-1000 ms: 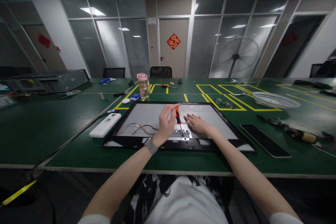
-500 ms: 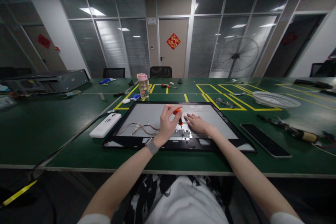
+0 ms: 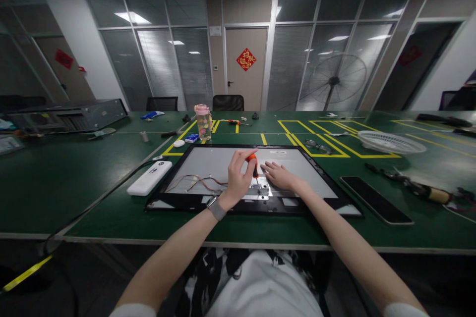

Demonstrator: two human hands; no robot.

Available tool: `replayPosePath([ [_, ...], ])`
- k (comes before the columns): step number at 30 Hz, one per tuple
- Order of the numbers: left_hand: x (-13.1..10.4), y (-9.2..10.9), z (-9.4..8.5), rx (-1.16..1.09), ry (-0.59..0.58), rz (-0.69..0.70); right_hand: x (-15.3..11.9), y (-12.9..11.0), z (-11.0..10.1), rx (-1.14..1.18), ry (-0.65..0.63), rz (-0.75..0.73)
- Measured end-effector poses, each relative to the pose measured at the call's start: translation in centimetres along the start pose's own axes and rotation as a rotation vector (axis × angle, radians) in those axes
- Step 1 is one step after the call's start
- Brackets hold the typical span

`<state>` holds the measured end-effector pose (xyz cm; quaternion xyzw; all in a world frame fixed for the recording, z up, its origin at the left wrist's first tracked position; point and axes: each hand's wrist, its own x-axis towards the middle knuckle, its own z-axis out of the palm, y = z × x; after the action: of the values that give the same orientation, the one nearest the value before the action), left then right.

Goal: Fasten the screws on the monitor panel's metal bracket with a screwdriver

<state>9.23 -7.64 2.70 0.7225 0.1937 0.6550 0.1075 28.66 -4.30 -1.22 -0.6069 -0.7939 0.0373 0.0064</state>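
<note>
On the green table (image 3: 111, 213): one flat panel (image 3: 208, 158), black-framed, cables (image 3: 199, 181) across its left part; one orange-and-black screwdriver (image 3: 255, 164), near upright, tip at the panel's metal bracket (image 3: 262, 189), handle pinched between your left thumb and fingers; your right hand (image 3: 279, 175), palm down, fingers somewhat spread on the panel; your left hand (image 3: 238, 176), smartwatch (image 3: 215, 206) at its wrist; one white power bank (image 3: 149, 178), left of the panel.

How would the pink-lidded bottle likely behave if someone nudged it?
The pink-lidded bottle stands upright and looks tall for its base, so a high push might tip it. Its rounded sides suggest it could then roll on the green tabletop.
</note>
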Motion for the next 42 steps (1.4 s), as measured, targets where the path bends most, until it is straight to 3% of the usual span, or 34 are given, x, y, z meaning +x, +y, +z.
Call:
replayPosePath([
  [4, 0.02, 0.03, -0.14, -0.017, -0.037, -0.008, 0.13, 0.07, 0.11, 0.000, -0.007, 0.011],
  [9, 0.20, 0.14, -0.23, 0.044, 0.034, 0.023, 0.13, 0.03, 0.07, 0.007, -0.007, 0.010],
  [16, 0.21, 0.16, -0.38, 0.007, -0.016, 0.011, -0.03, -0.12, -0.08, 0.019, -0.010, 0.016],
  [22, 0.19, -0.09, -0.23, 0.066, 0.029, 0.022, -0.01, -0.13, -0.14, 0.001, -0.016, 0.010],
  [42, -0.16, -0.11, -0.15, -0.015, -0.065, -0.014, -0.05, -0.08, -0.11, 0.018, -0.013, 0.005],
])
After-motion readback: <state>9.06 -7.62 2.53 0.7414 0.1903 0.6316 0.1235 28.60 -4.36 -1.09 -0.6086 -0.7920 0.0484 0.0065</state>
